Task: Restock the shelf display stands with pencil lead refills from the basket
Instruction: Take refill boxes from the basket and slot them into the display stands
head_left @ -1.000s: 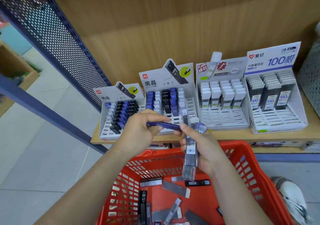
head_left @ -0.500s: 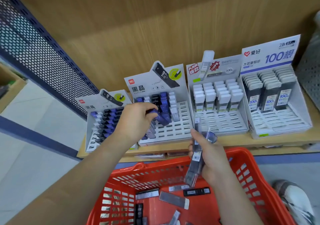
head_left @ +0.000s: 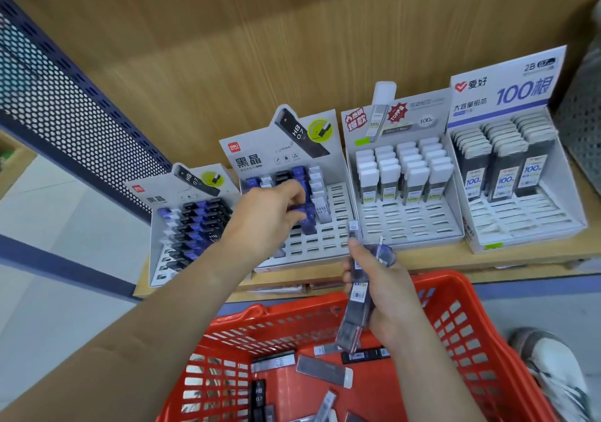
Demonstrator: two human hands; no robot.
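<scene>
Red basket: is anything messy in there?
Yes. The grey and black pencil lead refill cases lie loose in the red plastic basket, pointing every which way, unlike the upright rows in the white cardboard display stands.

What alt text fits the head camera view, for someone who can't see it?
A person's left hand pushes a blue lead refill into the second-from-left display stand on a wooden shelf. The right hand grips several clear refills above a red basket holding more.

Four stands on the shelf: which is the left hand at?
The second stand from the left: the left hand pinches a blue refill over its middle rows. The rest have no hand at them.
</scene>
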